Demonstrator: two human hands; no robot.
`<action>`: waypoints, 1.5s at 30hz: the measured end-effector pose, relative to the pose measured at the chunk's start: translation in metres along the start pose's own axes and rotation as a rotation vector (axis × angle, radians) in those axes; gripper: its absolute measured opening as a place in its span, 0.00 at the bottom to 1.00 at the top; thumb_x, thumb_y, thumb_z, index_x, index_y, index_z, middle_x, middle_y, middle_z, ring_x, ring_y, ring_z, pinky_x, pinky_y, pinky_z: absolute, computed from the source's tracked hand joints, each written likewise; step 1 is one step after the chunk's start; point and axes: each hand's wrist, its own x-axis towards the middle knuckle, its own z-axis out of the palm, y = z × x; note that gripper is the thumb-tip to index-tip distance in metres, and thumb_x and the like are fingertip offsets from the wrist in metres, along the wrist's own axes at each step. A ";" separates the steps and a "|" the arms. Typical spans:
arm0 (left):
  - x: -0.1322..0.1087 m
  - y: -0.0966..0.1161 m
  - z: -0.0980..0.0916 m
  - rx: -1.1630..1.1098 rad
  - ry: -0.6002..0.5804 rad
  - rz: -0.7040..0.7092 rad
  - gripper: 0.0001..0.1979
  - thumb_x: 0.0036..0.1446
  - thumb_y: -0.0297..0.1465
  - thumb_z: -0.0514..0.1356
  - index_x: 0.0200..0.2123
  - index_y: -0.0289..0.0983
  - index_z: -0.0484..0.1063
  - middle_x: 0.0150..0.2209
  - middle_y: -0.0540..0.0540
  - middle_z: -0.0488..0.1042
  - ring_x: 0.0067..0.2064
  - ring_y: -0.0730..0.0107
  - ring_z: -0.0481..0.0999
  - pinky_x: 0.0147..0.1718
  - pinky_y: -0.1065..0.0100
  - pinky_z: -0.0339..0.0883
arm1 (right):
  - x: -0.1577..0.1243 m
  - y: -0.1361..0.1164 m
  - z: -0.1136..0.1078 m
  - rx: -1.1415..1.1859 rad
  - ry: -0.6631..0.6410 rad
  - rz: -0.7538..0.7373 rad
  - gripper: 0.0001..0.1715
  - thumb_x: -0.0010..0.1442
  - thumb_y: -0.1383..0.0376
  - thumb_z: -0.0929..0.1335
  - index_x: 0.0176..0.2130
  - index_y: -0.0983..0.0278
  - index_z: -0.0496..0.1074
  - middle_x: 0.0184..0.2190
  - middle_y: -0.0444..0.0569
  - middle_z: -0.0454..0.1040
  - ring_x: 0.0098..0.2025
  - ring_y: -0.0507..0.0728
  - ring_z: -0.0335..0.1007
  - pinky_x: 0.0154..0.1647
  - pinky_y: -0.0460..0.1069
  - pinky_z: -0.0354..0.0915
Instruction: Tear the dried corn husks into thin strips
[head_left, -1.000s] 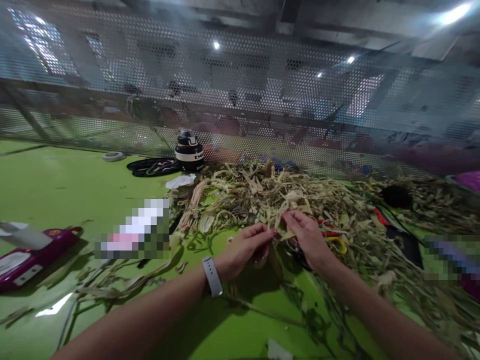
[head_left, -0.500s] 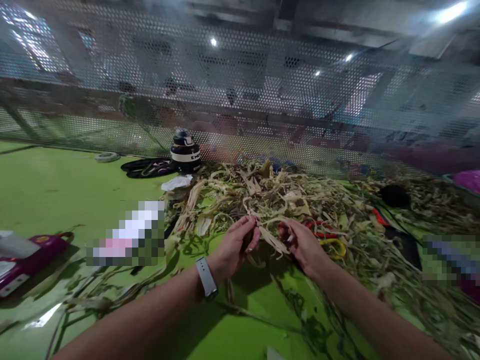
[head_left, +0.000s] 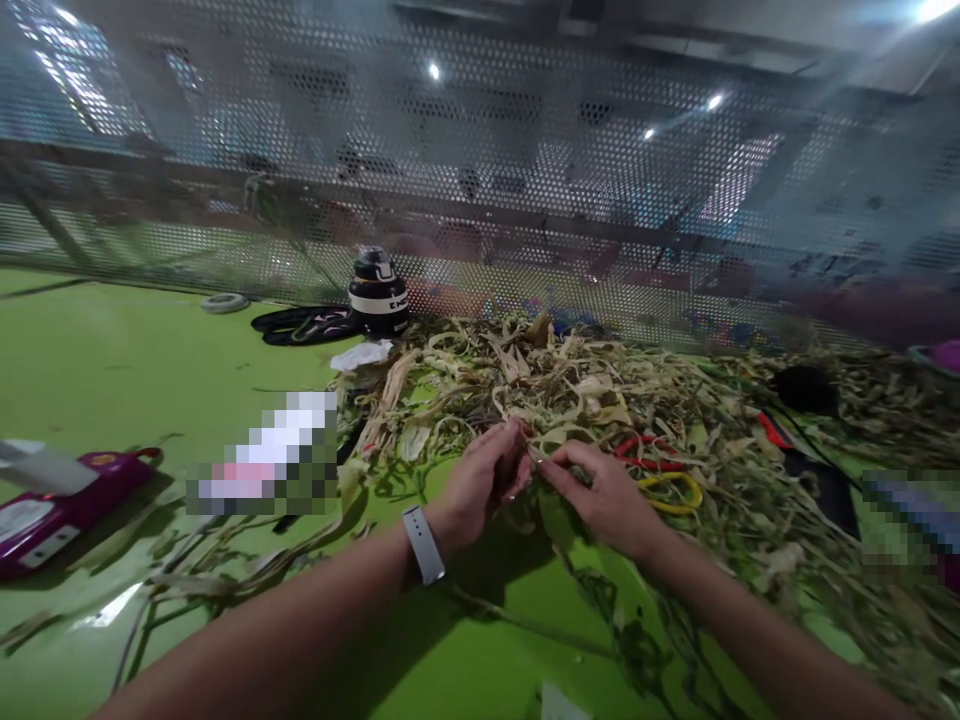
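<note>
My left hand point(head_left: 484, 475), with a pale watch strap point(head_left: 424, 545) on the wrist, is closed in a pinch on a pale dried leaf strip point(head_left: 535, 453). Close beside it on the right, my right hand point(head_left: 606, 492) pinches the same strip between thumb and forefinger. Fine detail at the fingertips is too small to make out. Just beyond both hands lies a tangled heap of dried, straw-coloured leaves point(head_left: 577, 375). To the right of my right hand are a red loop-shaped thing point(head_left: 651, 460) and a yellow ring point(head_left: 679, 494).
A black bottle with a white band point(head_left: 379, 305) stands at the back, beside a black flat strap-like item point(head_left: 300, 327). A white roll point(head_left: 225, 303) lies farther left. A magenta power strip point(head_left: 75, 512) sits at left on the green table point(head_left: 187, 390). Behind rises a perforated screen point(head_left: 480, 190).
My right hand has moved left and now pinches close to my left hand. The leaf strip's loose end no longer shows hanging between them. The view has shifted slightly.
</note>
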 end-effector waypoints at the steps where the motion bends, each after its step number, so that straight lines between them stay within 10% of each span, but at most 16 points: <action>1: -0.001 0.000 0.001 0.054 -0.014 0.008 0.13 0.54 0.41 0.56 0.29 0.37 0.65 0.15 0.56 0.63 0.15 0.82 0.56 0.13 0.78 0.46 | 0.000 0.001 0.001 0.010 0.009 0.011 0.14 0.61 0.60 0.61 0.30 0.64 0.69 0.27 0.46 0.71 0.31 0.53 0.65 0.33 0.46 0.60; 10: 0.002 -0.003 0.002 0.430 0.080 0.146 0.16 0.52 0.42 0.57 0.22 0.37 0.60 0.15 0.57 0.62 0.15 0.81 0.58 0.14 0.77 0.51 | 0.002 0.008 0.006 0.021 -0.069 -0.015 0.15 0.63 0.60 0.58 0.30 0.64 0.66 0.25 0.44 0.66 0.29 0.52 0.60 0.32 0.46 0.58; 20: 0.001 0.000 0.005 0.346 0.130 0.104 0.18 0.49 0.43 0.60 0.21 0.36 0.61 0.14 0.56 0.65 0.13 0.81 0.60 0.12 0.77 0.53 | 0.001 0.007 0.004 0.059 -0.144 -0.007 0.16 0.62 0.58 0.58 0.29 0.64 0.63 0.25 0.43 0.62 0.28 0.52 0.57 0.30 0.47 0.57; 29: 0.009 0.014 -0.010 0.053 -0.125 -0.136 0.17 0.55 0.43 0.54 0.38 0.35 0.68 0.19 0.51 0.71 0.15 0.80 0.62 0.13 0.79 0.54 | 0.003 0.009 0.001 0.357 -0.114 0.184 0.21 0.57 0.50 0.62 0.26 0.64 0.63 0.21 0.41 0.58 0.24 0.50 0.53 0.25 0.45 0.54; 39: 0.000 0.006 -0.002 0.305 -0.184 -0.146 0.17 0.51 0.43 0.58 0.23 0.34 0.67 0.18 0.53 0.69 0.14 0.84 0.61 0.14 0.79 0.54 | 0.004 0.013 0.001 0.446 0.205 0.262 0.19 0.57 0.52 0.63 0.24 0.63 0.61 0.21 0.40 0.59 0.24 0.50 0.55 0.25 0.45 0.56; 45: -0.002 0.003 -0.003 0.237 -0.273 -0.182 0.15 0.50 0.40 0.60 0.23 0.34 0.68 0.18 0.53 0.69 0.15 0.84 0.63 0.14 0.79 0.56 | 0.006 0.012 0.001 0.363 0.184 0.220 0.18 0.57 0.53 0.63 0.25 0.64 0.62 0.21 0.41 0.60 0.25 0.50 0.56 0.26 0.45 0.57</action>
